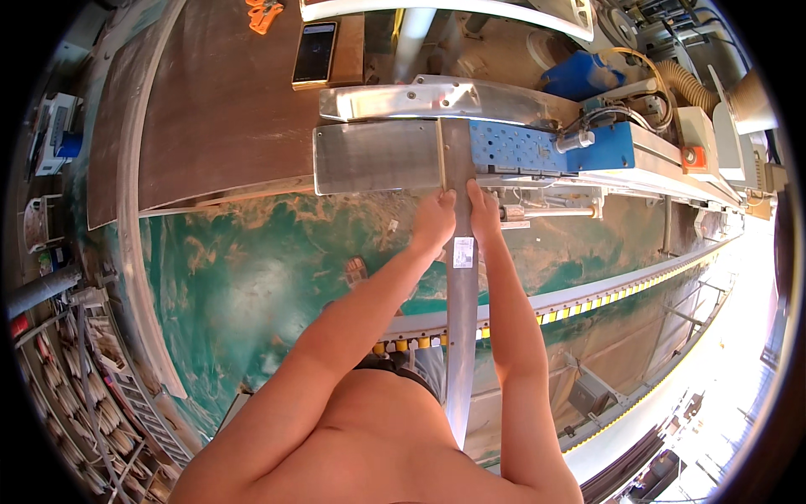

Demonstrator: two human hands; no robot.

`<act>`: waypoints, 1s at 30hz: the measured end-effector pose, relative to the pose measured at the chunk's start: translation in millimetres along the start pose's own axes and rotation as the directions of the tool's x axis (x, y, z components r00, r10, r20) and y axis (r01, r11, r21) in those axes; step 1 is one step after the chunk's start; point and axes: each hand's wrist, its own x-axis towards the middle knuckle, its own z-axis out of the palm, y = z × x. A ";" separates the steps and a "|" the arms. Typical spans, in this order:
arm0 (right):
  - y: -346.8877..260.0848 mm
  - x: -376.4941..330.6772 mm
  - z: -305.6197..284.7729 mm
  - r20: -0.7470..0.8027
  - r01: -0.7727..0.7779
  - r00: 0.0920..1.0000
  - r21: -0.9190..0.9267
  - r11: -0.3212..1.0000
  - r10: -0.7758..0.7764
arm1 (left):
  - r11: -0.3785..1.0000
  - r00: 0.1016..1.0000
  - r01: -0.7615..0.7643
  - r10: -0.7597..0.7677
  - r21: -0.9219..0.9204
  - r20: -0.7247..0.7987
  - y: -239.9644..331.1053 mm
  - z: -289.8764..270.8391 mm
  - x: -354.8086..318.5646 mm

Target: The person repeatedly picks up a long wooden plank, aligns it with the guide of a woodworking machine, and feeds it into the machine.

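Note:
A long, narrow grey-brown board (462, 319) with a white label (463, 252) runs from my chest to the machine. Its far end lies between a flat metal plate (378, 155) on the left and a blue perforated plate (512, 147) on the right. My left hand (434, 220) is closed around the board's left edge, thumb on top. Opposite it, my right hand (484, 214) grips the right edge. Beyond the far end stretches a shiny metal guard (453, 101). A metal cylinder (515, 214) sits just right of my right hand.
To the left is a large brown tabletop (227, 109) bearing a phone (316, 52) and an orange tool (264, 15). A blue container (581, 76) and hoses stand at the far right. Behind me, a rail with yellow rollers (588, 302) crosses the dusty green floor (252, 277).

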 end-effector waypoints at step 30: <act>20.5 27.4 -69.0 0.106 -0.046 0.994 0.171 0.984 0.028 | 0.999 0.998 -0.009 0.011 0.035 -0.059 34.4 67.0 -7.1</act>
